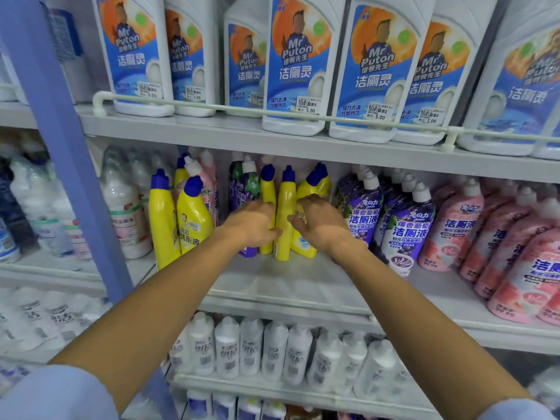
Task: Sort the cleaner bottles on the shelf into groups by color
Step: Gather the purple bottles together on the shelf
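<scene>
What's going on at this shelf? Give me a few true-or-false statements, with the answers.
1. The left hand and the right hand are both on yellow bottles on the middle shelf. True.
2. The yellow bottles have red caps. False: the caps are blue.
3. A group of pink bottles stands right of the purple bottles. True.
4. The top shelf holds green bottles. False: it holds white bottles with blue labels.

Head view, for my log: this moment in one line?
left hand: on yellow bottles | right hand: on yellow bottles | purple bottle: beside them
</scene>
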`<move>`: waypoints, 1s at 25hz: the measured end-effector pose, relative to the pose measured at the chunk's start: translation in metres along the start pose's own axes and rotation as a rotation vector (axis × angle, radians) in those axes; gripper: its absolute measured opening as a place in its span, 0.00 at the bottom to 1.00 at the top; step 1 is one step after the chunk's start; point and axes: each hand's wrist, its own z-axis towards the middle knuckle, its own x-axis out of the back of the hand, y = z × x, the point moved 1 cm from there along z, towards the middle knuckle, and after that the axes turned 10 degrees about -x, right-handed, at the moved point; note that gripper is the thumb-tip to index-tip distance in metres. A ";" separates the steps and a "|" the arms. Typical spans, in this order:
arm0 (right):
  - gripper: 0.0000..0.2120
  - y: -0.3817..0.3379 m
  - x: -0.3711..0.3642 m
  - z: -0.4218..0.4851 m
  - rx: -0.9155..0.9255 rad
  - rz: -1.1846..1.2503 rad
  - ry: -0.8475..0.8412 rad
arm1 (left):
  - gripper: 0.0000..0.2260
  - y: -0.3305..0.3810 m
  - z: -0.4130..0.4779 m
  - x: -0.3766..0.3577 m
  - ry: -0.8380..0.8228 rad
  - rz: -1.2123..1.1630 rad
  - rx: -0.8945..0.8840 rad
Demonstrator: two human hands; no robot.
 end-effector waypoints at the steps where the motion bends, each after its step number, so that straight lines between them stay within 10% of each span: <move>1: 0.24 -0.005 -0.001 -0.005 0.045 -0.015 -0.039 | 0.20 -0.003 -0.011 0.001 -0.022 0.046 -0.016; 14: 0.32 -0.114 -0.016 -0.035 0.290 0.036 -0.153 | 0.18 -0.055 -0.137 0.046 0.116 0.144 0.007; 25: 0.20 -0.147 0.002 0.037 0.311 0.145 -0.107 | 0.19 -0.092 -0.114 0.108 0.260 0.074 0.208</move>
